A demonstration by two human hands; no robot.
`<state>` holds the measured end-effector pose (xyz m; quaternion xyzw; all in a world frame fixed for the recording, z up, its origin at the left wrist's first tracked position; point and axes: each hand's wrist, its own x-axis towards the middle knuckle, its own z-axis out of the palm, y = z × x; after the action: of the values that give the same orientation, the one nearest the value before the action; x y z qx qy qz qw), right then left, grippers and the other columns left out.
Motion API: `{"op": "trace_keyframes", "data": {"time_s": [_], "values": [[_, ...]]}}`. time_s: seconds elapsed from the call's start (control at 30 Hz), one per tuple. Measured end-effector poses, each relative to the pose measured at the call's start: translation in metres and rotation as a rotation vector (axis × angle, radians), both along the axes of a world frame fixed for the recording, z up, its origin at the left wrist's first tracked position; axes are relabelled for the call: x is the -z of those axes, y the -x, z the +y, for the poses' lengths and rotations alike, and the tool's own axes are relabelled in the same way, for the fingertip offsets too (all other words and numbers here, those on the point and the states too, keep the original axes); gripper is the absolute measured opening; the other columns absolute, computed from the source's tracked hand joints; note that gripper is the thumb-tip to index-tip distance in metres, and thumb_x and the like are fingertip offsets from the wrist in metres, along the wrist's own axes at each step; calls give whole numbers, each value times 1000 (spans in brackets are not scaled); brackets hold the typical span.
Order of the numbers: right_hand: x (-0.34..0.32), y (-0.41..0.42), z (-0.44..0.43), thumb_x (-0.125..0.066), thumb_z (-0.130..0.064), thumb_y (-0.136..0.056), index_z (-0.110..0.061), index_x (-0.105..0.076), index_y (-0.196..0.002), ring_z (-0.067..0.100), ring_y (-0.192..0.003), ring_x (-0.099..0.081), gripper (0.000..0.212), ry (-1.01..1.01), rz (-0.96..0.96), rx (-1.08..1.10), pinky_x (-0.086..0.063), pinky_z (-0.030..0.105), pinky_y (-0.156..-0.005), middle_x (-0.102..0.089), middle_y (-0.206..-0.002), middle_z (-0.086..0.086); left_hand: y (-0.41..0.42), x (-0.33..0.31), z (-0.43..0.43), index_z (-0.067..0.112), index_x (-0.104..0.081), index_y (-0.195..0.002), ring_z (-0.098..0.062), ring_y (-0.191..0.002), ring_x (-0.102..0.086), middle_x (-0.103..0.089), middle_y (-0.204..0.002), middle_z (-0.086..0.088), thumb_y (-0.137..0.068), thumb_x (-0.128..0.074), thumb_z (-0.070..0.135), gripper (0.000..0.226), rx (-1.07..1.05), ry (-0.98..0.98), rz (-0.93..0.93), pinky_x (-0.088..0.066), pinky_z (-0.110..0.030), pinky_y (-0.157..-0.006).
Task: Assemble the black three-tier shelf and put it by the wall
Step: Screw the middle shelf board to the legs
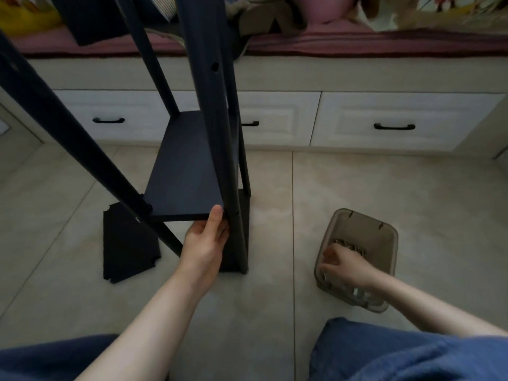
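The shelf (154, 64) is stood half-built on the floor (384, 182), straight ahead of the person. Its board (187, 171) is gripped at the near right corner by the left hand (206, 237), thumb on top and fingers tucked beneath, and is held against the upright post (220, 133). The board's long axis runs away from the person. The right hand (346, 264) is lowered into the tray (384, 232) of screws (353, 247), fingers curled; whether one is pinched cannot be told. The joint lies up and left of that hand, so a screw would probably be carried across by it.
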<state>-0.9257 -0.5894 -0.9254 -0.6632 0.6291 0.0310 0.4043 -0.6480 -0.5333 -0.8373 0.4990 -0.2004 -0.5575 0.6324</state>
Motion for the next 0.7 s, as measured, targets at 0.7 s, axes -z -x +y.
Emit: {"op": "trace_keyframes", "data": {"time_s": [0.7], "values": [[51,-36,29,-56,-18,-93,-37,-20,-148,29,-110,-61,68,183,-10,-416,-49,34,-86,-62,-123,9,1,2,0,10,-65,-115,-19,-118,-67,-73,-112,-7,-88,-56,39,40,26,-17,0,-45,-32,-106]]}}
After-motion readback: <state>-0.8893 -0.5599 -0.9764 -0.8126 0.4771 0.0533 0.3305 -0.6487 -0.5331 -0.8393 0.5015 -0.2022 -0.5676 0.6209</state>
